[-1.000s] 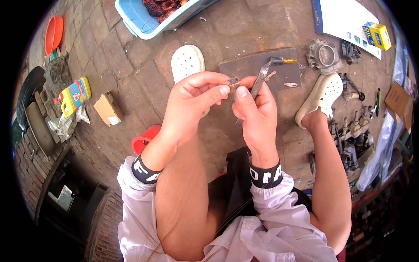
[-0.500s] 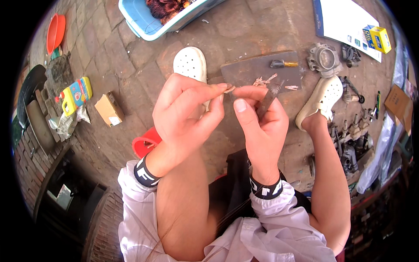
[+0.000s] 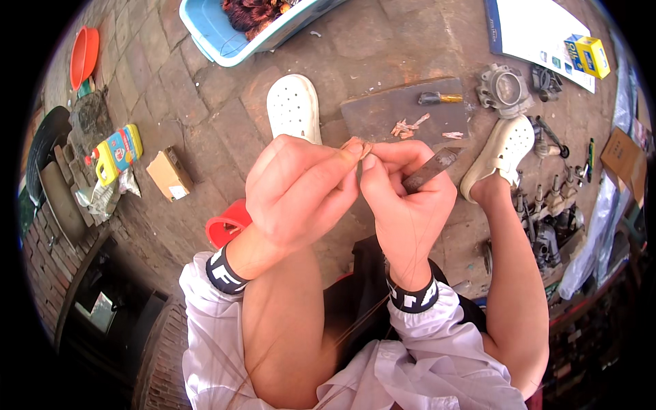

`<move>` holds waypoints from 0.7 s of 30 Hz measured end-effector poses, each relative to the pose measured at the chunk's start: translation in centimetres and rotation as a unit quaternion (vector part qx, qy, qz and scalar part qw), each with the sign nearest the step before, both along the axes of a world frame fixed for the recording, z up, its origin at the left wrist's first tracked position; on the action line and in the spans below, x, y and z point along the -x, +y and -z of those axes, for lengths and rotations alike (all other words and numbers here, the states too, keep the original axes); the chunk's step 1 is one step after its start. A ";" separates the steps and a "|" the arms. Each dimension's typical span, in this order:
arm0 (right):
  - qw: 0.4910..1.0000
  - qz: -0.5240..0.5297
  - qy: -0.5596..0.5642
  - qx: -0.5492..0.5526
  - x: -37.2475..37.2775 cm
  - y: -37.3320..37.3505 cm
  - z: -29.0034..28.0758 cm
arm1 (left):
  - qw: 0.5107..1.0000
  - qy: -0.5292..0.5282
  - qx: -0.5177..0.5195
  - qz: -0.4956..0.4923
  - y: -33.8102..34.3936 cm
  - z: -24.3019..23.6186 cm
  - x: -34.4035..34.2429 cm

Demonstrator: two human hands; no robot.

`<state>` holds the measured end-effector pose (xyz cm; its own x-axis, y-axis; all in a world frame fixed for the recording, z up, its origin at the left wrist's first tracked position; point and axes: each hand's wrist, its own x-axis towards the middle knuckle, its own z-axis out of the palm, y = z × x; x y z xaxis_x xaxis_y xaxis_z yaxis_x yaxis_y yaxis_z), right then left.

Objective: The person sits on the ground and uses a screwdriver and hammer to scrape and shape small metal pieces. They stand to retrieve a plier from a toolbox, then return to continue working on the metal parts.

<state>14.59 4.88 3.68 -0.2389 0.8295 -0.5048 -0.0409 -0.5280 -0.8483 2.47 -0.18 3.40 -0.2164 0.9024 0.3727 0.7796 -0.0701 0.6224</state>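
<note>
In the head view, a light-blue rectangular plastic tub holds a shaggy reddish-brown mass; a red plastic cup beside the left wrist has small contents too unclear to name. Paved floor lies between tub and flat grey board, whose near edge the hands partly cover. The left hand, wrist bent, and right hand meet, thumbs and forefingers pinching a small brownish piece between them; the right's curled fingers also grip a dark flat metal strip.
</note>
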 end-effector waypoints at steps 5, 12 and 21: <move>1.000 0.006 -0.007 -0.001 -0.2 -0.2 0.5 | 1.000 -0.010 0.011 -0.011 0.3 0.0 -0.3; 0.998 -0.040 -0.036 -0.034 -0.6 0.4 0.4 | 0.999 -0.034 0.026 -0.033 0.7 0.2 -0.6; 0.999 -0.021 -0.032 0.009 -0.2 0.4 0.6 | 0.999 -0.028 0.027 -0.026 0.5 1.1 -0.7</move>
